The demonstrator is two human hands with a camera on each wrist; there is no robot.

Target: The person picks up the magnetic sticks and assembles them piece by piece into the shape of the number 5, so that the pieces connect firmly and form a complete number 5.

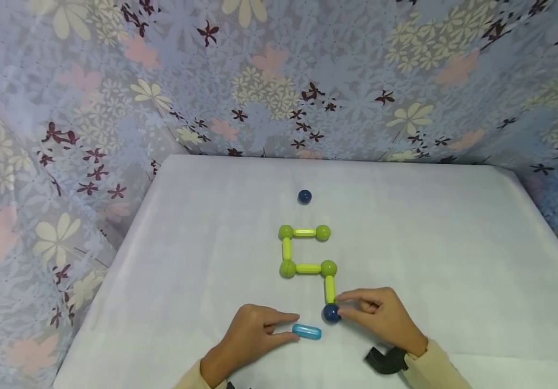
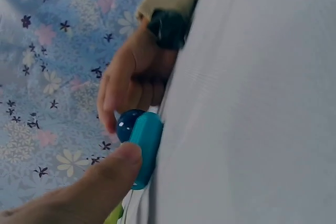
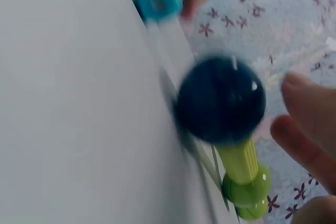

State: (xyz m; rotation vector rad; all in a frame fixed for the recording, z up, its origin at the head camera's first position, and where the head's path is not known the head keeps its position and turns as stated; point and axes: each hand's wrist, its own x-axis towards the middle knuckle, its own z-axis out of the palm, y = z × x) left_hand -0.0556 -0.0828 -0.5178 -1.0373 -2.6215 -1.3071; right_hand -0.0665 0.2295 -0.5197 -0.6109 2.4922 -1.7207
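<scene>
My left hand pinches one end of a short blue rod between thumb and index finger. In the left wrist view, a fingertip overlaps the side of the teal-looking rod. My right hand is beside a dark blue ball, its thumb and index finger spread. The right wrist view shows those fingertips a little apart from the ball. The ball sits at the near end of a green rod, part of a bent chain of green rods and green balls.
A second dark blue ball lies beyond the green chain on the white table cover. A floral cloth hangs behind and at the sides. A black strap shows at the right wrist.
</scene>
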